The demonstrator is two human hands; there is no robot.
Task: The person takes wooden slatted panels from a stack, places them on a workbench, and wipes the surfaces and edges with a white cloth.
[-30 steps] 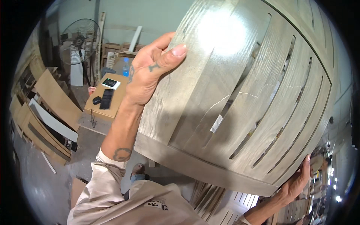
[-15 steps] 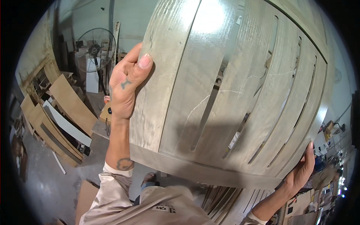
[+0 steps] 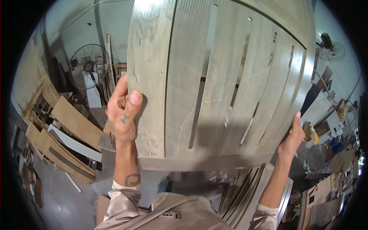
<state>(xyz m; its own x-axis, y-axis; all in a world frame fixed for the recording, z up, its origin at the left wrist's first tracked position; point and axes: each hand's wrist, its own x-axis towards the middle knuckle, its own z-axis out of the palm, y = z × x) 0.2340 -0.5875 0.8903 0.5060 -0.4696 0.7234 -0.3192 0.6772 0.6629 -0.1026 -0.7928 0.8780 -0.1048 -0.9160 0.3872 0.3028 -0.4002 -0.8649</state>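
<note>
On the chest of the pale shirt (image 3: 195,209) sits a small print (image 3: 168,215) with dark lettering, too small to read reliably, and the left hand (image 3: 122,114) bears a dark, letter-like tattoo (image 3: 124,119) at the base of its thumb.

The slatted panel (image 3: 220,69) looks like greyish-brown wood, its grain visible along the slats. Its upper left takes a glossy, almost wet-looking shine, while the bottom rail (image 3: 207,163) reads smoother and duller. At near centre, the shirt (image 3: 184,212) is soft beige cloth with a satiny sheen in the folds. On the left lean tan, matt wood-like sheets (image 3: 73,119) and a smooth white strip (image 3: 74,142). Far left, the fan (image 3: 89,66) has a thin wire guard, seemingly metal. The grey floor (image 3: 65,195) is hard, smooth and faintly shiny.
</note>
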